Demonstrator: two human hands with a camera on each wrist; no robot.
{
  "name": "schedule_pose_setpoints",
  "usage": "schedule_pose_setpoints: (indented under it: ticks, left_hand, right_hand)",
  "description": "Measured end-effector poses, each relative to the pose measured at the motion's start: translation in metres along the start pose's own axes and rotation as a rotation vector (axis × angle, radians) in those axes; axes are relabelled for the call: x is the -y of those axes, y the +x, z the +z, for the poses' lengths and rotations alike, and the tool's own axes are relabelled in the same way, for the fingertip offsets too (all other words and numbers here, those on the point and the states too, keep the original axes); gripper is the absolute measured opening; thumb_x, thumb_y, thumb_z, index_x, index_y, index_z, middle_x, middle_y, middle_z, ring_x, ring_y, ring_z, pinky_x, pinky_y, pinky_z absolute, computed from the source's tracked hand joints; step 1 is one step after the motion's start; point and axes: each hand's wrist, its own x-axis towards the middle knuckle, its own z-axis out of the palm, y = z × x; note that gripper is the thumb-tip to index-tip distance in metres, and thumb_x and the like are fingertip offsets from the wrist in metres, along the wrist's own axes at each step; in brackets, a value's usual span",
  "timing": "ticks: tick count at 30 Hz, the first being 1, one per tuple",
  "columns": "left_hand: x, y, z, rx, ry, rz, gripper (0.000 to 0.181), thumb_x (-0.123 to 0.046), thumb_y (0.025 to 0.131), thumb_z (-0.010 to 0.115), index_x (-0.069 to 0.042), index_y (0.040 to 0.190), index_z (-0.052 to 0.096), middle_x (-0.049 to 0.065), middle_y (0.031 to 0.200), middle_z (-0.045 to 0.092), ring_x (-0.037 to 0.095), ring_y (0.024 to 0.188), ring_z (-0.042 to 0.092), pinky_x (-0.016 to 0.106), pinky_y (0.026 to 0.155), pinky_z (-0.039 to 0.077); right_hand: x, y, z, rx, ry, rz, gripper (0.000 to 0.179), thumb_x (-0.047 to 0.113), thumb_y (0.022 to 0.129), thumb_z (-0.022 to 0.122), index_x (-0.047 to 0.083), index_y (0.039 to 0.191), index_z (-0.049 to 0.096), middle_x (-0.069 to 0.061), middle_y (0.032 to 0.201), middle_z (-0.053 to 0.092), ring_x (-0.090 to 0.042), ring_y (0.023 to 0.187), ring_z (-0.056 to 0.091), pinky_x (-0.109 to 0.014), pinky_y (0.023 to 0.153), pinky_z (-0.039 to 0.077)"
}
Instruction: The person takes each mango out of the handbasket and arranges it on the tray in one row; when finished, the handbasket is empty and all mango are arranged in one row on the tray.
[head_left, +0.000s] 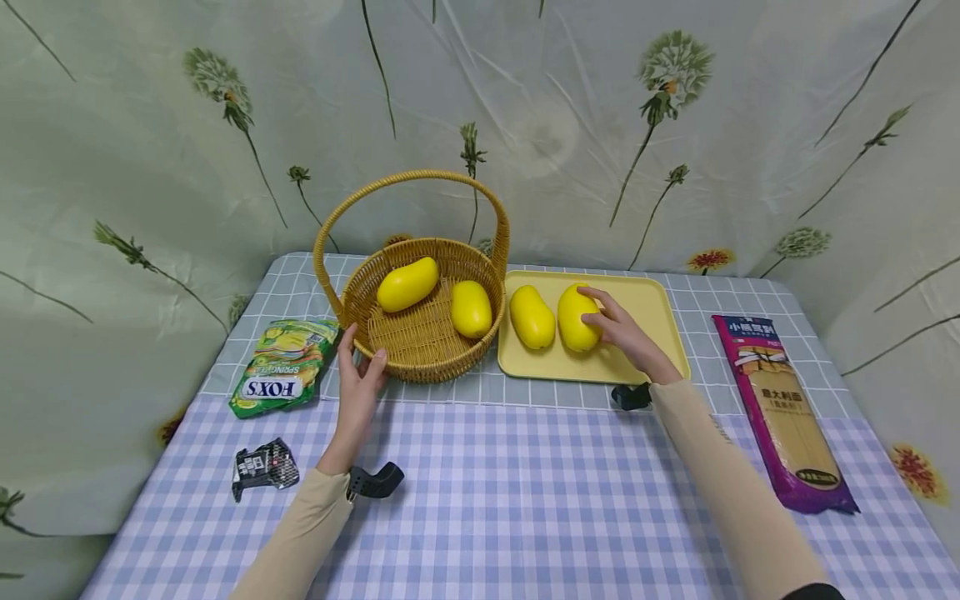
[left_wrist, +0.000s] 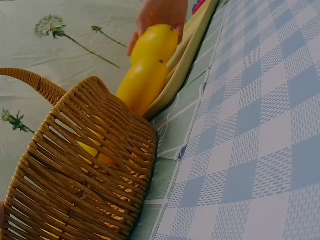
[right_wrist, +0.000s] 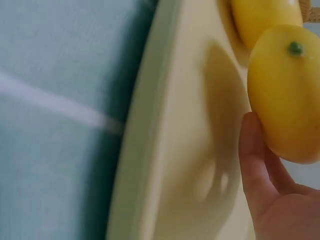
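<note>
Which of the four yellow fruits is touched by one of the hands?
The rightmost fruit in the head view: the right hand grips it. No hand touches the fruit beside it or the two fruits in the basket.

The basket [head_left: 450, 368] seems to be of woven wicker, rather rough. The yellow fruits [head_left: 532, 317] look smooth and slightly glossy, the tray [head_left: 651, 307] like smooth plastic.

The table [head_left: 510, 517] bears basket [head_left: 438, 368] and tray [head_left: 648, 321]; pouch [head_left: 283, 367] and wrapper [head_left: 264, 468] left; packet [head_left: 783, 412] right.
</note>
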Motion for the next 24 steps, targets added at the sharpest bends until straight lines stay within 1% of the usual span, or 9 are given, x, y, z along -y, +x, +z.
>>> schedule_pose_setpoints:
  ticks: [2, 5, 9, 11, 13, 16, 20, 21, 24]
  left_hand:
    - [-0.005, -0.002, 0.001, 0.003, -0.004, -0.004, 0.065, -0.01, 0.102, 0.043, -0.016, 0.154, 0.004, 0.015, 0.157, 0.004, 0.035, 0.137, 0.027, 0.053, 0.105, 0.03]
    - [-0.008, -0.003, 0.002, 0.003, -0.01, -0.004, 0.064, -0.009, 0.102, 0.042, -0.014, 0.154, 0.004, 0.016, 0.157, 0.004, 0.036, 0.137, 0.026, 0.054, 0.105, 0.029]
    - [0.0, 0.0, 0.0, -0.004, -0.004, 0.004, 0.064, -0.011, 0.103, 0.043, -0.018, 0.154, 0.005, 0.013, 0.157, 0.006, 0.033, 0.137, 0.027, 0.053, 0.105, 0.031]
    - [0.005, 0.001, -0.001, -0.007, 0.004, 0.012, 0.064, -0.013, 0.103, 0.043, -0.02, 0.154, 0.005, 0.012, 0.157, 0.007, 0.032, 0.136, 0.028, 0.053, 0.105, 0.031]
    - [0.009, 0.002, -0.002, -0.008, 0.005, 0.02, 0.064, -0.014, 0.103, 0.043, -0.022, 0.154, 0.005, 0.011, 0.157, 0.007, 0.031, 0.136, 0.028, 0.053, 0.104, 0.031]
    - [0.01, 0.003, -0.003, -0.009, 0.007, 0.023, 0.065, -0.015, 0.103, 0.044, -0.022, 0.154, 0.005, 0.011, 0.157, 0.007, 0.031, 0.136, 0.028, 0.053, 0.104, 0.032]
    - [0.007, 0.003, -0.002, -0.006, -0.006, 0.013, 0.065, -0.014, 0.103, 0.044, -0.02, 0.154, 0.005, 0.012, 0.157, 0.006, 0.032, 0.137, 0.026, 0.053, 0.105, 0.031]
    - [0.005, 0.002, -0.001, -0.004, -0.011, 0.009, 0.065, -0.012, 0.103, 0.043, -0.018, 0.154, 0.005, 0.013, 0.157, 0.005, 0.033, 0.138, 0.026, 0.053, 0.105, 0.03]
    - [0.004, 0.001, -0.001, -0.003, -0.013, 0.01, 0.065, -0.013, 0.103, 0.043, -0.018, 0.154, 0.005, 0.013, 0.157, 0.005, 0.033, 0.138, 0.025, 0.052, 0.106, 0.03]
  right_hand:
    - [0.004, -0.001, 0.002, 0.003, -0.002, 0.008, 0.058, 0.018, 0.101, 0.047, 0.011, 0.152, 0.02, -0.025, 0.15, 0.018, -0.04, 0.122, 0.032, -0.057, 0.1, 0.034]
    - [0.015, -0.005, 0.007, 0.002, -0.018, 0.012, 0.058, 0.016, 0.101, 0.047, 0.008, 0.152, 0.021, -0.029, 0.146, 0.02, -0.043, 0.123, 0.03, -0.057, 0.097, 0.036]
    - [0.024, -0.007, 0.012, 0.001, -0.051, 0.006, 0.057, 0.015, 0.1, 0.046, 0.006, 0.151, 0.023, -0.027, 0.149, 0.018, -0.045, 0.131, 0.021, -0.057, 0.098, 0.035]
    - [0.026, -0.007, 0.014, 0.004, -0.065, -0.001, 0.056, 0.015, 0.101, 0.046, 0.005, 0.151, 0.024, -0.025, 0.151, 0.018, -0.045, 0.133, 0.019, -0.055, 0.099, 0.035]
    - [0.026, -0.007, 0.015, 0.006, -0.067, -0.002, 0.055, 0.015, 0.101, 0.046, 0.004, 0.151, 0.024, -0.025, 0.151, 0.02, -0.045, 0.132, 0.021, -0.054, 0.098, 0.035]
    - [0.025, -0.006, 0.014, 0.01, -0.058, 0.001, 0.055, 0.014, 0.101, 0.045, 0.004, 0.151, 0.023, -0.026, 0.151, 0.019, -0.044, 0.131, 0.022, -0.054, 0.099, 0.035]
    - [0.024, -0.007, 0.012, 0.012, -0.053, 0.007, 0.056, 0.016, 0.102, 0.045, 0.004, 0.151, 0.022, -0.026, 0.151, 0.017, -0.044, 0.134, 0.018, -0.058, 0.1, 0.034]
    - [0.024, -0.008, 0.011, 0.011, -0.061, 0.005, 0.056, 0.016, 0.102, 0.046, 0.003, 0.151, 0.022, -0.026, 0.152, 0.017, -0.044, 0.134, 0.018, -0.058, 0.1, 0.034]
    - [0.026, -0.01, 0.011, 0.0, -0.089, 0.002, 0.056, 0.016, 0.101, 0.047, 0.003, 0.15, 0.024, -0.025, 0.152, 0.017, -0.044, 0.135, 0.017, -0.058, 0.099, 0.035]
